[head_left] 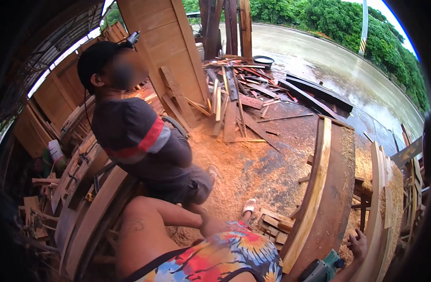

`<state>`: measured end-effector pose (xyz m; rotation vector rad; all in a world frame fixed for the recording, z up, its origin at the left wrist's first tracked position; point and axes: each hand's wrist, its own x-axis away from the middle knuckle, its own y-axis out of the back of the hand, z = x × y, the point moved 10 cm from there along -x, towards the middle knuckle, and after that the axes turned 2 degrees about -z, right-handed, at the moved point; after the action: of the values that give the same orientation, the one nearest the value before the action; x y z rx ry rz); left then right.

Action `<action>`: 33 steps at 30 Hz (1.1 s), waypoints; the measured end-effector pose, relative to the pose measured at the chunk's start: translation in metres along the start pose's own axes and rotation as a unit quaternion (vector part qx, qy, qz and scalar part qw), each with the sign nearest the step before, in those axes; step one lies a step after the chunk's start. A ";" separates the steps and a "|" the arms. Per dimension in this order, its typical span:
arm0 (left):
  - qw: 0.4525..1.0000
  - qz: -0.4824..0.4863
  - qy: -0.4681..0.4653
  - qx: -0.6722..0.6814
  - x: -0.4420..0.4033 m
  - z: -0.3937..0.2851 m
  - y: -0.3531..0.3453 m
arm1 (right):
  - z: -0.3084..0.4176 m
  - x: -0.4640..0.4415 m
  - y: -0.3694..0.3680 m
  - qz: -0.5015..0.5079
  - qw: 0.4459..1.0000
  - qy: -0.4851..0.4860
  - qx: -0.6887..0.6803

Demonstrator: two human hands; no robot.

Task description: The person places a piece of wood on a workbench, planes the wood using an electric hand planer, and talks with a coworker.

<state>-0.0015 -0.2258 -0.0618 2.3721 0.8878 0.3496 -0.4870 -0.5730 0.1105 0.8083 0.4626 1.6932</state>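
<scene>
I count two hands of my own, one green power tool (322, 268), one co-worker (138, 127) in a dark cap, one leaning wood panel (166, 51) and one black basin (263, 60); the scrap pile (246, 87) holds too many pieces for me to count. My right hand (357, 244) is open, fingers spread and holding nothing that I can see. The tool sits just below and left of it, at the bottom right of the frame. My left hand (215, 227) is against the patterned shirt (225, 256); its fingers are hidden, so I can't tell their state. One pale strip (316, 188) runs along the left side of the broad brown board (337, 183). Shavings (225, 155) coat the ground mid-frame, under a roof (51, 28) at upper left; wet pavement (314, 49) shows at upper right.
</scene>
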 end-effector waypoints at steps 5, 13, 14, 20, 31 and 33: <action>1.000 -0.001 0.000 -0.002 -0.007 -0.006 0.005 | -0.005 -0.002 0.000 0.007 1.000 -0.004 -0.013; 1.000 -0.004 -0.009 0.018 -0.025 -0.016 0.018 | -0.015 -0.007 0.001 0.004 1.000 -0.017 -0.024; 1.000 -0.004 -0.011 0.022 -0.028 -0.018 0.020 | -0.013 -0.006 0.000 0.005 1.000 -0.017 -0.024; 0.999 -0.004 -0.028 0.041 -0.041 -0.027 0.026 | -0.017 -0.010 0.000 0.001 1.000 -0.001 -0.018; 0.999 0.006 -0.005 0.039 -0.015 -0.014 0.013 | -0.007 -0.004 0.000 0.006 1.000 -0.011 0.005; 0.999 0.007 0.000 0.037 -0.010 -0.011 0.011 | -0.007 -0.004 0.000 0.008 1.000 -0.013 0.003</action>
<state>-0.0085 -0.2346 -0.0467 2.4463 0.8988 0.3277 -0.4916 -0.5765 0.1045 0.8396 0.4447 1.6938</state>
